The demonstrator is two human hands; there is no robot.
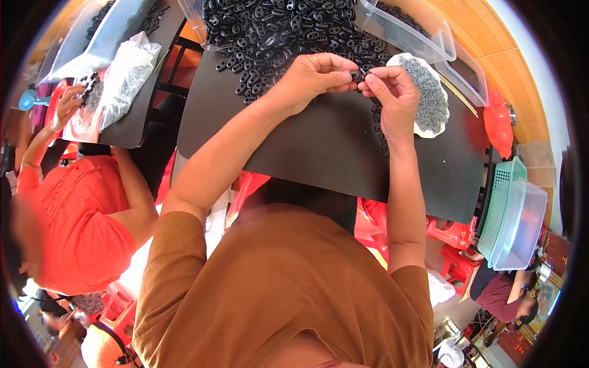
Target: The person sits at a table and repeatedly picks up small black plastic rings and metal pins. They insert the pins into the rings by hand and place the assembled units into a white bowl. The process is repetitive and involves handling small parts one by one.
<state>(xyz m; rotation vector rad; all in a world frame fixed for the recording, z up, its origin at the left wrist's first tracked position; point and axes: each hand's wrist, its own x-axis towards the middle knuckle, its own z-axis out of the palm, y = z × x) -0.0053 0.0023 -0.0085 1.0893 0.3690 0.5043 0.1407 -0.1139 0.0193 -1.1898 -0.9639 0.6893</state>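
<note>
My left hand (319, 78) pinches a small black plastic piece (355, 76) between thumb and fingertips. My right hand (396, 92) meets it there, its thumb and forefinger closed on the end of another small dark part; fingers hide most of it. Just beyond my hands spreads a large heap of black oval pieces with two holes each (294, 30). A white scalloped plate (423, 133) filled with small grey parts (431, 98) stands beside my right hand. Along my right wrist, more small black pieces (384, 144) trail over the dark table (307, 144).
Clear plastic bins (417, 37) lie at the table's far side. A red dish (498, 122), a green basket (500, 196) and a clear tub (521, 227) stand right. A person in red (86, 214) works at another table left, beside a plastic bag (130, 70).
</note>
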